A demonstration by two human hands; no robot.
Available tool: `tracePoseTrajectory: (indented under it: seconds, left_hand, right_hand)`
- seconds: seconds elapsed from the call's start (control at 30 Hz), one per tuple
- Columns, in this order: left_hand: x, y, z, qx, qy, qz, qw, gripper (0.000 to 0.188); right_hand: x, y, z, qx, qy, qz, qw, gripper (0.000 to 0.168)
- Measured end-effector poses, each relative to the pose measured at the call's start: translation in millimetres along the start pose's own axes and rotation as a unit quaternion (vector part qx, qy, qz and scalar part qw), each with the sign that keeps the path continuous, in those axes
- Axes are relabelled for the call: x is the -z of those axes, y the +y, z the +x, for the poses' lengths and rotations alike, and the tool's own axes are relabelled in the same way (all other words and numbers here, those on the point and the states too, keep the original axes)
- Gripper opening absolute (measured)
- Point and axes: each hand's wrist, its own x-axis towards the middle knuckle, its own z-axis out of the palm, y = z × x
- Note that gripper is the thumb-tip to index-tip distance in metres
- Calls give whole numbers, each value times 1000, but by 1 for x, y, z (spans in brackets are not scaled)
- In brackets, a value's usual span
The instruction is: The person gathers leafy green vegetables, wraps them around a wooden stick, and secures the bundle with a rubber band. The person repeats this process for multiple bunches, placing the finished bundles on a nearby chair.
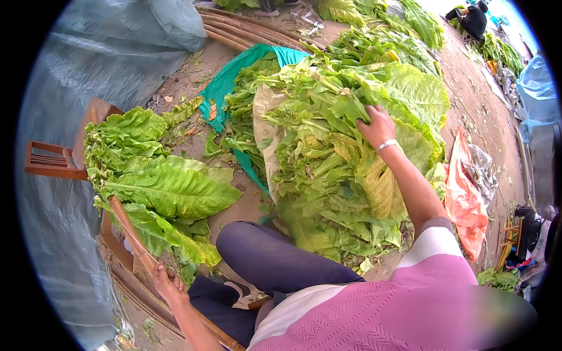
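My left hand is closed around a wooden stick that slants past my left leg. Large green tobacco leaves hang in a dense row from the stick's far part, their stems gathered at the left. To the right, my right hand grips a green leaf by its stem end on top of a big heap of tobacco leaves. Some leaves in this heap are yellowing, such as the broad leaf below my right wrist. My right fingertips are partly hidden among the leaves.
A wooden stool or frame supports the row's far end beside plastic sheeting. Green cloth lies under the heap. Wooden poles lie behind. An orange plastic bag is at right; a person sits farther off.
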Motion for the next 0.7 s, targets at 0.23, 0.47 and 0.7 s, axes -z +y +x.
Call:
tracePoseTrajectory:
  seconds: [0.23,0.47,0.7]
  left_hand:
    - [-1,4,3,10,1,-12,1000,22]
    - [-3,35,17,-127,-89,295,943,31]
    - [-61,99,77,-298,-263,257,881,23]
  right_hand:
    - [43,2,-22,70,12,98,993,53]
    - [41,-185,-18,116,-449,330,822,55]
    - [-44,-542,-51,577,-167,204,773,26]
